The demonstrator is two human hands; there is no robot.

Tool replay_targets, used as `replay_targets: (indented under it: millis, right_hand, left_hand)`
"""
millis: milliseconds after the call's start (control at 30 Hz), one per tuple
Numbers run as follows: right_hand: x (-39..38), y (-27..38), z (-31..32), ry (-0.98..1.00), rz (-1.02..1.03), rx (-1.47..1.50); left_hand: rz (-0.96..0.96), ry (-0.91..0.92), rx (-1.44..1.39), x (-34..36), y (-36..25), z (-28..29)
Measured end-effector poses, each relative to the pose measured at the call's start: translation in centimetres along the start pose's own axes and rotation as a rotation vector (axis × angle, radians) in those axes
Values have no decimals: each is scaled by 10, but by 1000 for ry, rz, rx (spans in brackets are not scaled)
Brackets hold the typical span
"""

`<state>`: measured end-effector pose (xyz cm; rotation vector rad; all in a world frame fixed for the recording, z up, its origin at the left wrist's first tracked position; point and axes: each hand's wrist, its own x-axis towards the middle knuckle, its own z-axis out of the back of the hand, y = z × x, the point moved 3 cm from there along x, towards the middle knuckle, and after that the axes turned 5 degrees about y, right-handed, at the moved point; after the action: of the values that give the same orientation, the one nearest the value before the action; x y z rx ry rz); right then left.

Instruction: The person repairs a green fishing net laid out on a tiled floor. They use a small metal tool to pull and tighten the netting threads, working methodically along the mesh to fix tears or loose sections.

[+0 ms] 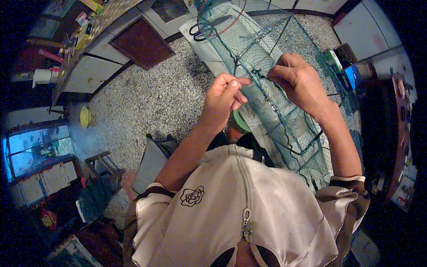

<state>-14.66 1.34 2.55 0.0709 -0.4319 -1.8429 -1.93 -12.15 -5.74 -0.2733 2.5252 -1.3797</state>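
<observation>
The right hand (301,83) pinches a dark green cord (258,74) between thumb and forefinger. The left hand (222,95) is half curled, forefinger extended; I cannot tell whether it grips a thread. The green net cage (272,106) spreads beneath the fingers of the 2 hands and beyond them. Just below the left fingers, a green basin (240,121) is partly hidden, contents unseen; far left of them, 1 yellow basin (85,117), contents unclear.

The green net (263,89) (red hoop (239,17) too) is cut off by the top edge.
</observation>
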Motion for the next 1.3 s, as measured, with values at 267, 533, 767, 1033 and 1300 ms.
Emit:
replay_targets:
  millis: [267,533,767,1033,1300]
  right_hand:
    - [9,1,-11,-59,137,201]
    - [18,19,-26,-11,154,288]
    - [23,30,-25,-89,156,48]
    - [35,85,7,-167,318,631]
    - [25,49,92,-576,291,1069]
  left_hand:
    - [114,-2,-287,1,17,10]
    - [165,-12,-546,5,43,15]
    - [127,-74,-461,2,38,5]
    - [-213,-151,510,2,24,-14]
    - [-384,7,958,-13,-10,-48]
